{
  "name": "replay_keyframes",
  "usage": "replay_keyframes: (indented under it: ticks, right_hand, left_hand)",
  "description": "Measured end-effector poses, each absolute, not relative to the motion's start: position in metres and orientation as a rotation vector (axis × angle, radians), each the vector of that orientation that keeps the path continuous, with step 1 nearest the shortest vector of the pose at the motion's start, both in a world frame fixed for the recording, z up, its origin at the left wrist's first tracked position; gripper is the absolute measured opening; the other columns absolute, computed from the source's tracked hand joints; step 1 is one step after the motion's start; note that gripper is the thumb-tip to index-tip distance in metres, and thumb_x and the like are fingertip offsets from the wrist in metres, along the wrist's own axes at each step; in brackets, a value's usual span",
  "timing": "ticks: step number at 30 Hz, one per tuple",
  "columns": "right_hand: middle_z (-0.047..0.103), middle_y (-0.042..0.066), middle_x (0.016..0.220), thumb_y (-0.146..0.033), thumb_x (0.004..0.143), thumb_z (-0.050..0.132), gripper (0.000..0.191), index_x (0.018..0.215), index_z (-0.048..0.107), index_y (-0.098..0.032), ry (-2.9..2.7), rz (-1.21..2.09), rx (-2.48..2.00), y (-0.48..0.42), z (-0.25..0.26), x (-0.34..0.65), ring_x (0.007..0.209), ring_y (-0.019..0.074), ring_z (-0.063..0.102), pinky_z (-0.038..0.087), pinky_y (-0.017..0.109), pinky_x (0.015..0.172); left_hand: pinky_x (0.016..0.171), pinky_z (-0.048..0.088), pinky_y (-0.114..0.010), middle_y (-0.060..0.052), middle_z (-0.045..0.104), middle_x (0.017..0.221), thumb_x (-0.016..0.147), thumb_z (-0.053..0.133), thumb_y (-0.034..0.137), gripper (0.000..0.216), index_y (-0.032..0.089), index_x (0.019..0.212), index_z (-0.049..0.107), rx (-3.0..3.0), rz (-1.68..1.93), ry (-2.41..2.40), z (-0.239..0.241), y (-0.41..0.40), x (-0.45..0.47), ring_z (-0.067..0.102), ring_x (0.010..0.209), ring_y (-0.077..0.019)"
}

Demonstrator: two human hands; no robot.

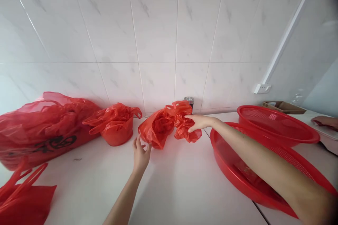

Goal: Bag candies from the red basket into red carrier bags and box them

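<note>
A red plastic bag (154,130) lies on its side on the white table, close to the tiled wall, with its crumpled end toward the right. My right hand (199,122) reaches in from the right and grips that bunched end, the fingertips partly lost in the folds. At the bag's lower left side is my left hand (142,153), fingers apart and curved, the tips at or very near the plastic. What the bag contains is hidden. Just left of it stands a round red bundle (117,134) wrapped in a similar bag with loose handles.
A large red bag (50,135) with black print fills the left back, and another red bag (29,202) lies at front left. Two red mesh baskets (228,168) (280,123) sit under and beyond my right arm. A dark cylinder (189,101) stands behind. Another person's hand (326,121) shows far right.
</note>
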State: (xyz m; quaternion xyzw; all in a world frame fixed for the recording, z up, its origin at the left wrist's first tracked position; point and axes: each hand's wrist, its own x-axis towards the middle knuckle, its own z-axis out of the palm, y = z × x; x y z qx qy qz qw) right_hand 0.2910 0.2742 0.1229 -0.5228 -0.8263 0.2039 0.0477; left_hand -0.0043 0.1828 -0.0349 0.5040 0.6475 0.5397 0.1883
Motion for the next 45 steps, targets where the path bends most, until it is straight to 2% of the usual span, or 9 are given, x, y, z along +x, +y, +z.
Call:
replay_keyframes:
  ticks: [4, 10, 14, 19, 23, 28, 36, 40, 45]
  right_hand:
    - [0.042, 0.013, 0.146, -0.048, 0.069, 0.072, 0.089, 0.145, 0.036, -0.019, -2.532, 0.614, -1.524, 0.274, 0.129, 0.298, 0.129, 0.0298, 0.044, 0.036, 0.038, 0.106]
    - [0.066, 0.01, 0.114, -0.057, 0.076, 0.064, 0.078, 0.143, 0.039, -0.025, -2.489, 0.33, -1.765, 0.263, 0.136, 0.296, 0.083, 0.0215, 0.067, 0.052, 0.03, 0.069]
    - [0.063, 0.015, 0.113, -0.045, 0.082, 0.06, 0.051, 0.128, 0.055, -0.022, -2.392, -0.025, -1.874, 0.25, 0.137, 0.291, 0.1, 0.0316, 0.062, 0.047, 0.04, 0.081]
    - [0.054, 0.017, 0.123, -0.039, 0.094, 0.04, 0.041, 0.127, 0.052, -0.019, -2.329, -0.249, -1.78, 0.24, 0.131, 0.251, 0.108, 0.0311, 0.057, 0.042, 0.041, 0.088]
    - [0.056, 0.011, 0.124, -0.041, 0.096, 0.036, 0.037, 0.126, 0.052, -0.025, -2.445, -0.19, -1.638, 0.243, 0.109, 0.202, 0.112, 0.0255, 0.055, 0.042, 0.037, 0.091]
    - [0.05, 0.017, 0.132, -0.045, 0.078, 0.069, 0.066, 0.135, 0.045, -0.022, -2.591, 0.024, -1.693, 0.269, 0.067, 0.166, 0.114, 0.0302, 0.054, 0.046, 0.041, 0.09]
    - [0.062, 0.006, 0.109, -0.03, 0.09, 0.058, 0.025, 0.111, 0.06, -0.017, -2.695, 0.402, -1.489, 0.287, 0.042, 0.167, 0.093, 0.0177, 0.061, 0.052, 0.036, 0.081]
    - [0.067, -0.001, 0.092, -0.017, 0.083, 0.059, 0.013, 0.095, 0.062, -0.021, -2.592, 0.456, -1.303, 0.291, 0.066, 0.191, 0.082, 0.0133, 0.062, 0.047, 0.024, 0.074]
    - [0.066, 0.007, 0.106, -0.023, 0.084, 0.055, 0.028, 0.111, 0.057, -0.016, -2.385, 0.458, -1.311, 0.308, 0.101, 0.246, 0.098, 0.0171, 0.06, 0.045, 0.028, 0.085]
  left_hand:
    - [0.09, 0.049, -0.044, -0.015, 0.034, 0.142, 0.089, 0.052, 0.035, 0.052, 0.025, 0.137, 0.035, 1.7, 1.696, 1.73, -0.024, 0.148, 0.019, 0.053, 0.113, -0.0259]
    - [0.095, 0.043, -0.047, -0.011, 0.05, 0.125, 0.088, 0.052, 0.018, 0.031, 0.027, 0.118, 0.054, 2.393, 1.462, 1.476, -0.026, 0.118, 0.061, 0.05, 0.114, -0.0269]
    - [0.098, 0.041, -0.045, -0.01, 0.055, 0.11, 0.087, 0.053, 0.028, 0.022, 0.022, 0.109, 0.055, 1.93, 1.839, 1.721, -0.009, 0.157, 0.026, 0.051, 0.112, -0.0262]
    - [0.107, 0.029, -0.053, -0.014, 0.047, 0.131, 0.08, 0.06, 0.043, 0.051, 0.023, 0.127, 0.049, 1.614, 1.706, 1.91, 0.016, 0.224, -0.027, 0.039, 0.128, -0.0324]
    - [0.104, 0.031, -0.053, -0.014, 0.05, 0.131, 0.069, 0.071, 0.043, 0.059, 0.024, 0.123, 0.055, 1.578, 1.512, 1.834, 0.004, 0.252, -0.031, 0.04, 0.129, -0.035]
    - [0.082, 0.048, -0.036, -0.005, 0.066, 0.088, 0.062, 0.071, 0.039, 0.028, 0.018, 0.081, 0.066, 1.596, 1.357, 1.632, -0.031, 0.245, -0.015, 0.061, 0.092, -0.0248]
    - [0.055, 0.04, -0.023, 0.003, 0.054, 0.056, 0.064, 0.065, 0.056, 0.04, 0.018, 0.059, 0.055, 1.434, 1.347, 1.616, -0.044, 0.232, -0.024, 0.05, 0.055, -0.0129]
    - [0.061, 0.042, -0.029, 0.001, 0.052, 0.059, 0.07, 0.059, 0.052, 0.034, 0.02, 0.062, 0.051, 1.27, 1.475, 1.889, -0.033, 0.243, -0.048, 0.052, 0.059, -0.0168]
    - [0.089, 0.042, -0.045, -0.009, 0.059, 0.087, 0.076, 0.059, 0.04, 0.022, 0.019, 0.081, 0.059, 1.236, 1.569, 2.13, -0.012, 0.249, -0.058, 0.058, 0.092, -0.0281]
